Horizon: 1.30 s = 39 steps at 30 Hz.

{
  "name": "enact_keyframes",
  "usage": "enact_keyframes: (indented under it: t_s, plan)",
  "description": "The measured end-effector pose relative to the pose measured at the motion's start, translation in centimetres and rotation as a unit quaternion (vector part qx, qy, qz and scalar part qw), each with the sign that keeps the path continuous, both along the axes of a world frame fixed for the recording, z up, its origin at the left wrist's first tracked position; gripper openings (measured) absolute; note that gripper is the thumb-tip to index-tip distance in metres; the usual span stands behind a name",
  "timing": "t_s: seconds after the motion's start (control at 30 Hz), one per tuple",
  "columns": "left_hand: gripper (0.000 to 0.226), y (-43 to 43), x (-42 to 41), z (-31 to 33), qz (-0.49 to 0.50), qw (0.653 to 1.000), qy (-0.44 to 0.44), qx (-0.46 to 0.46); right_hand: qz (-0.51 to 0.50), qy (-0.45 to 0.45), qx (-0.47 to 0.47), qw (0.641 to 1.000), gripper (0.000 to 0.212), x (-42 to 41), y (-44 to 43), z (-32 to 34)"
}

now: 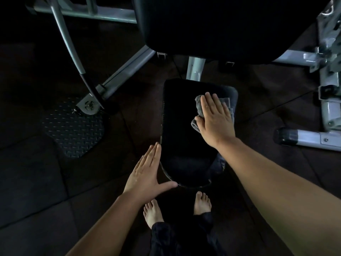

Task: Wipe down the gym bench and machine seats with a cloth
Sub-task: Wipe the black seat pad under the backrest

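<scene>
The grey cloth (199, 102) lies on the far right part of the black machine seat (180, 130), close to the seat's far and right edges. The right hand (215, 119) rests flat on top of it, fingers straight and together, thumb out to the left on a fold of the cloth; cloth shows beyond the fingertips and on both sides of the hand. The left hand (145, 174) is spread, holding nothing, with its straight fingers along the seat's left edge and its thumb reaching under the rounded near edge; whether it touches the pad cannot be told.

The left and near parts of the seat are bare. The wide back pad (203, 24) overhangs the far end, above a pale frame post (195, 68). Dark floor (27, 182) lies open on the seat's left, with a ridged footplate (73, 130) farther left. Pale frame tubes (328, 108) stand off to the right. The person's bare feet (153, 213) stand just before the near edge.
</scene>
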<state>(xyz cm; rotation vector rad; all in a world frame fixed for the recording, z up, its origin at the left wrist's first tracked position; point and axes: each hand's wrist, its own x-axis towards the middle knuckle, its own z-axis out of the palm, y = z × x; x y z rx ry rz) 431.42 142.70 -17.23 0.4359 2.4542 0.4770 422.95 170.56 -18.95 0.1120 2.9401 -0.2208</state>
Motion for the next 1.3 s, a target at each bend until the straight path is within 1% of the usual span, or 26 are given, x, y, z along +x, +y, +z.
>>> enact_keyframes:
  t_s: [0.1,0.2,0.27,0.33,0.37,0.43,0.5,0.57,0.6,0.67,0.8,0.87,0.93,1.03,1.1,1.13,1.2,1.27,1.3]
  plan:
    - [0.127,-0.1,0.4,-0.2,0.004,1.0,0.014,0.001,-0.022,-0.004,-0.02,1.0,0.069,0.9,-0.7,0.3]
    - [0.129,0.1,0.1,-0.3,0.007,1.0,0.024,0.014,-0.024,0.001,-0.036,0.999,0.071,6.2,-2.7,1.1]
    - [0.13,-0.1,0.1,-0.6,0.007,1.0,0.022,0.021,0.006,-0.02,-0.045,0.999,0.071,10.9,-4.8,1.7]
    - [0.13,-0.2,0.1,-0.7,0.009,0.999,0.018,0.025,0.06,-0.043,-0.036,0.997,0.069,14.2,-6.1,1.9]
    - [0.13,-0.2,0.1,-0.7,0.01,0.999,0.018,0.026,0.083,-0.048,-0.034,0.995,0.069,14.3,-6.0,1.9]
    - [0.129,-0.1,0.2,-0.7,0.011,0.999,0.019,0.033,0.095,-0.033,-0.031,0.994,0.069,11.4,-5.0,1.4]
    - [0.128,0.0,0.3,-0.7,0.012,0.999,0.019,0.038,0.064,-0.019,-0.018,0.998,0.069,6.3,-4.3,0.8]
    - [0.128,0.0,0.3,-0.9,0.014,0.999,0.018,0.039,0.013,-0.03,-0.002,0.999,0.07,1.5,-4.5,0.5]
    - [0.127,-0.1,0.2,-1.0,0.015,0.999,0.018,0.042,-0.005,-0.035,0.002,0.999,0.071,0.3,-5.2,0.4]
    - [0.127,-0.3,0.0,-1.2,0.011,0.999,0.016,0.048,-0.003,-0.039,-0.006,0.999,0.071,1.0,-7.2,0.7]
    - [0.126,-0.5,-0.1,-1.5,0.012,0.998,0.011,0.065,0.139,-0.034,-0.011,0.99,0.072,10.4,-9.5,1.8]
    - [0.126,-0.4,0.0,-1.6,0.02,0.997,0.009,0.074,0.191,-0.051,-0.013,0.98,0.071,11.1,-8.5,1.8]
    - [0.129,-0.3,0.0,-1.7,0.023,0.997,0.018,0.076,0.185,-0.048,-0.006,0.982,0.072,7.5,-7.7,1.4]
    - [0.13,-0.3,-0.2,-1.7,0.024,0.997,0.011,0.075,0.073,-0.042,0.008,0.996,0.072,0.5,-8.3,1.0]
    - [0.131,-0.5,-0.4,-1.8,0.027,0.996,0.017,0.078,0.03,-0.051,0.005,0.998,0.072,-0.3,-10.1,0.9]
    - [0.13,-0.5,-0.4,-1.8,0.024,0.996,0.019,0.08,0.037,-0.052,-0.001,0.998,0.072,0.8,-10.9,1.0]
    - [0.129,-0.5,-0.4,-2.0,0.025,0.996,0.017,0.084,0.084,-0.043,-0.001,0.996,0.069,4.7,-11.7,1.4]
    - [0.127,-0.4,-0.3,-2.1,0.032,0.995,0.005,0.096,0.121,-0.044,-0.01,0.992,0.069,8.3,-11.1,1.6]
    - [0.128,-0.4,-0.3,-2.2,0.034,0.994,0.006,0.102,0.135,-0.055,-0.012,0.989,0.07,8.7,-10.5,1.6]
